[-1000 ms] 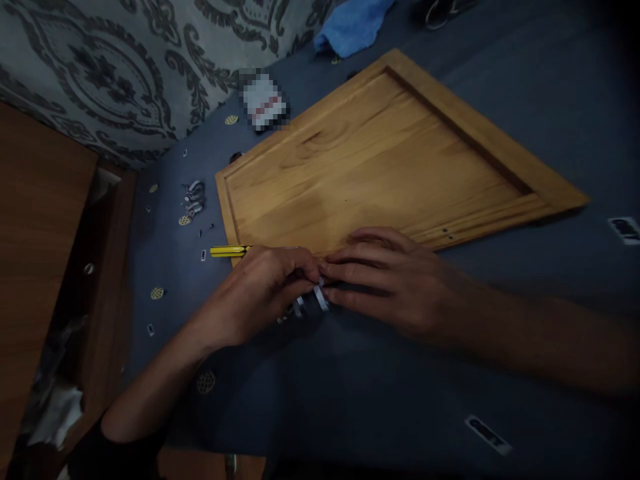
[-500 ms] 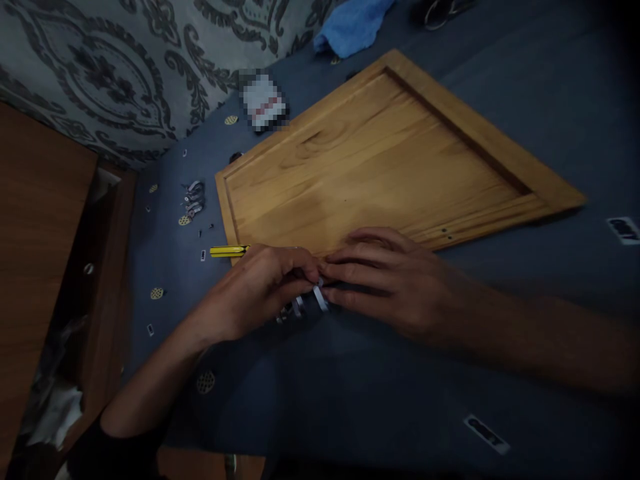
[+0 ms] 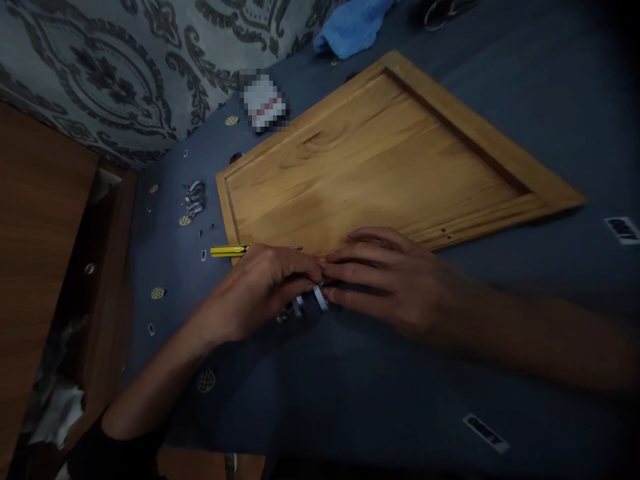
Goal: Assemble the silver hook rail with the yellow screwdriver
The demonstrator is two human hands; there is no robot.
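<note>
A wooden cabinet door [image 3: 370, 160] lies on the dark bedspread with its recessed face up. At its near edge is a metal cabinet hinge [image 3: 320, 298], mostly covered by my fingers. My left hand [image 3: 260, 287] is closed in a pinch over the hinge, and whatever sits between thumb and forefinger is hidden. From the other side, my right hand [image 3: 390, 280] holds the hinge with its fingertips, long fingers resting along the door's edge. A screwdriver with a yellow handle [image 3: 227, 251] lies on the door behind my left hand, its tip showing past the knuckles.
More metal hinge parts [image 3: 297, 307] show under my left hand. Loose hinges [image 3: 194, 199] and small screws [image 3: 201, 233] lie left of the door. Beyond it are a blurred white pack [image 3: 264, 101] and a blue cloth [image 3: 353, 28]. A wooden cabinet [image 3: 45, 233] stands at left.
My left fingertips have shifted slightly to the right over the hinge, uncovering more of the screwdriver's shaft. The right hand and the door stay in place.
</note>
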